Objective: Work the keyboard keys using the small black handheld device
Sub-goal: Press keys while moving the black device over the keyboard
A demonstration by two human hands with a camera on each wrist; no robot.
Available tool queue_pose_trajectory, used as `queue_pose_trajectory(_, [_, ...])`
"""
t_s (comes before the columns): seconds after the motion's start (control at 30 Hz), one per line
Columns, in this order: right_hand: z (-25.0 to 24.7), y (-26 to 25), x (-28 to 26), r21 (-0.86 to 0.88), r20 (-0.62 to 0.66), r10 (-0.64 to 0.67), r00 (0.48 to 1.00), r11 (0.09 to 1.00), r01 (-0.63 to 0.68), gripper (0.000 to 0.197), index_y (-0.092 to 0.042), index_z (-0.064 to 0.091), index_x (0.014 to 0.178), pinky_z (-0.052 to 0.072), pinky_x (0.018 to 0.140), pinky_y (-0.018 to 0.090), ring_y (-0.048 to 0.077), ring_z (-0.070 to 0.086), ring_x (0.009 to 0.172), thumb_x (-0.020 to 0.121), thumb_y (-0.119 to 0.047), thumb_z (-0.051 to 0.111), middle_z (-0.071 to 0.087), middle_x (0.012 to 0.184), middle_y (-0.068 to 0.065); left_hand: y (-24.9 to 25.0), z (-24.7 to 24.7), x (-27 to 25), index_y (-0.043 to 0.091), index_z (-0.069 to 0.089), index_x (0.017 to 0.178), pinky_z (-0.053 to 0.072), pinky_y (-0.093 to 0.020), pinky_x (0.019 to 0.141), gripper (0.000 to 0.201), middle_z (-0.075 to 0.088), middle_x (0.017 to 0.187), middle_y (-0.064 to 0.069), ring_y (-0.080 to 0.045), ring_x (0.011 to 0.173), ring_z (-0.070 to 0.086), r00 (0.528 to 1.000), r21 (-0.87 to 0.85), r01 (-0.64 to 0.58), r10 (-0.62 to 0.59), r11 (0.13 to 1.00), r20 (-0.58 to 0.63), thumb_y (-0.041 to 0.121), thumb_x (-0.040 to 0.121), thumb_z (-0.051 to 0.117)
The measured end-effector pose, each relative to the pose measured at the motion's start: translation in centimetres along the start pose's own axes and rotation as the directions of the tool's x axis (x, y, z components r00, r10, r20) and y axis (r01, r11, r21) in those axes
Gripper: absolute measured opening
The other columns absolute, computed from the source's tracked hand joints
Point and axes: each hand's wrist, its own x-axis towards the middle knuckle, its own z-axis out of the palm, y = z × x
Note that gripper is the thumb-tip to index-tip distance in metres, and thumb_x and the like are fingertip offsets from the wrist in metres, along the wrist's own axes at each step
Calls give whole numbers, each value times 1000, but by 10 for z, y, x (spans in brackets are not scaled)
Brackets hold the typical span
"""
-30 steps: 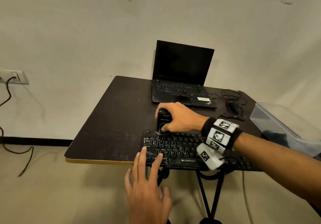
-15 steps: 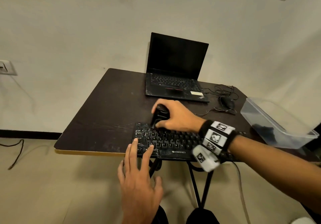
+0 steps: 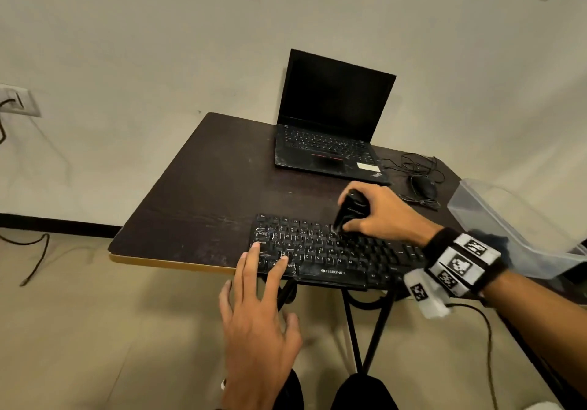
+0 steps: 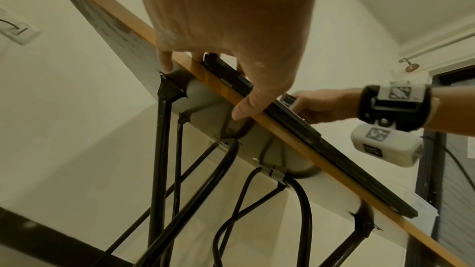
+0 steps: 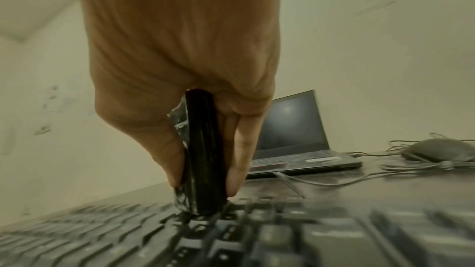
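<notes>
A black keyboard lies along the near edge of the dark table. My right hand grips a small black handheld device, held upright with its lower end touching the upper key rows. In the right wrist view the device stands on the keys between thumb and fingers. My left hand lies flat with straight fingers resting on the keyboard's near left corner. From below, the left hand overlaps the table edge.
An open black laptop with a dark screen stands at the back of the table. A wired mouse and its coiled cable lie to its right. A clear plastic bin sits at the right. Black metal table legs stand below.
My right hand has moved the device rightward along the upper keys, from the left end toward the middle. The left hand stays on the keyboard's near left corner.
</notes>
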Motion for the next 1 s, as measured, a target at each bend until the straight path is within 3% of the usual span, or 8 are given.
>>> queue_pose_trajectory(0.17, [-6, 21, -21, 23, -53, 114, 992, 993, -113, 43, -28, 63, 111, 66, 81, 39, 14, 77, 87, 82, -21, 93, 77, 99, -5, 1, -1, 0, 29, 53, 149, 34, -59, 117, 94, 22, 174, -2, -29, 158, 30, 1000, -4, 15, -15, 1000, -11, 20, 63, 88])
queue_pose_trajectory(0.4, [5, -24, -14, 222, -36, 13, 999, 975, -5, 44, -27, 66, 108, 63, 83, 32, 10, 77, 86, 77, -15, 96, 78, 97, -3, 0, -4, 1, 31, 56, 148, 32, -59, 120, 87, 26, 173, 3, -21, 159, 29, 997, -112, -4, -5, 994, -77, 13, 69, 85])
queue_pose_trajectory(0.53, [25, -48, -4, 246, -43, -48, 998, 968, 57, 40, -28, 70, 103, 62, 85, 38, 12, 76, 87, 75, -19, 97, 78, 94, -6, 2, -3, 1, 28, 59, 147, 43, -53, 114, 79, 38, 166, 8, -8, 141, 41, 973, -239, 38, -90, 970, -214, 7, 75, 85])
queue_pose_trajectory(0.7, [39, -58, 2, 348, -82, -38, 996, 935, 64, 49, -28, 66, 127, 63, 96, 48, 20, 74, 104, 87, -10, 87, 73, 116, -5, 3, -1, -1, 19, 63, 141, 52, -59, 102, 67, 53, 154, 5, -9, 130, 48, 932, -271, 66, -156, 960, -326, 2, 78, 81])
queue_pose_trajectory(0.8, [39, -59, -9, 452, -145, -29, 989, 887, 93, 54, -22, 64, 135, 53, 92, 10, -13, 66, 107, 89, -1, 83, 68, 120, -16, 5, -1, 0, 18, 67, 134, 51, -59, 105, 58, 57, 150, 2, -9, 129, 48, 930, -258, 47, -136, 965, -342, 5, 79, 79])
queue_pose_trajectory(0.83, [42, -61, -12, 452, -156, -40, 987, 886, 107, 55, -20, 63, 136, 48, 88, 5, -20, 63, 104, 89, 1, 83, 66, 121, -19, 4, -1, 0, 18, 67, 133, 49, -57, 107, 58, 56, 150, 2, -10, 129, 49, 932, -256, 50, -137, 965, -335, 5, 78, 80])
queue_pose_trajectory(0.87, [46, -60, -14, 442, -161, -49, 986, 889, 117, 57, -22, 63, 137, 49, 88, 7, -18, 64, 103, 89, 1, 83, 66, 119, -19, 4, -1, 0, 18, 66, 134, 48, -55, 109, 59, 55, 151, 2, -11, 131, 51, 936, -254, 52, -136, 966, -324, 4, 78, 80])
queue_pose_trajectory(1.0, [59, -61, -21, 385, -178, -73, 981, 913, 138, 58, -38, 61, 134, 64, 93, 45, 14, 73, 106, 86, -12, 83, 70, 112, -18, 5, -1, -2, 17, 63, 138, 41, -47, 116, 64, 52, 155, 2, -14, 136, 52, 948, -245, 51, -124, 968, -293, 4, 77, 80])
